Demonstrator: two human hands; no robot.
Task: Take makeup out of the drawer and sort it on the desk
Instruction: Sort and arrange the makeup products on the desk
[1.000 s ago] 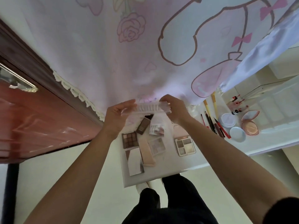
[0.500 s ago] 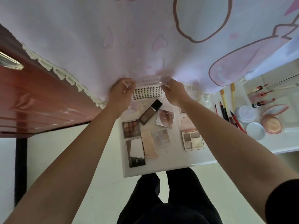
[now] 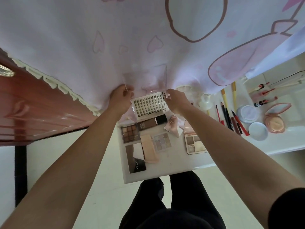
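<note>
A clear false-lash case (image 3: 149, 105) with rows of dark lashes lies open at the far edge of the white desk (image 3: 173, 166). Its transparent lid (image 3: 145, 76) stands raised against the cloth. My left hand (image 3: 121, 100) pinches the lid's left edge. My right hand (image 3: 175, 101) pinches the case's right corner. In front of the case lie a brown tube (image 3: 152, 123), a brown eyeshadow palette (image 3: 130, 134), a dark mirrored palette (image 3: 135, 158), a pastel palette (image 3: 161, 142) and a pink-cased palette (image 3: 194, 144).
Pencils and liners (image 3: 227, 116), a white jar (image 3: 247, 113), its lid (image 3: 258, 131) and an open powder compact (image 3: 274, 123) lie to the right. A pink printed cloth (image 3: 148, 38) hangs behind. Red-brown wood furniture (image 3: 33, 109) stands at left. My black-trousered legs (image 3: 165, 204) are at the desk's front edge.
The lash case, held up shut between both hands, has come down to the desk's far edge and its clear lid has swung up and open.
</note>
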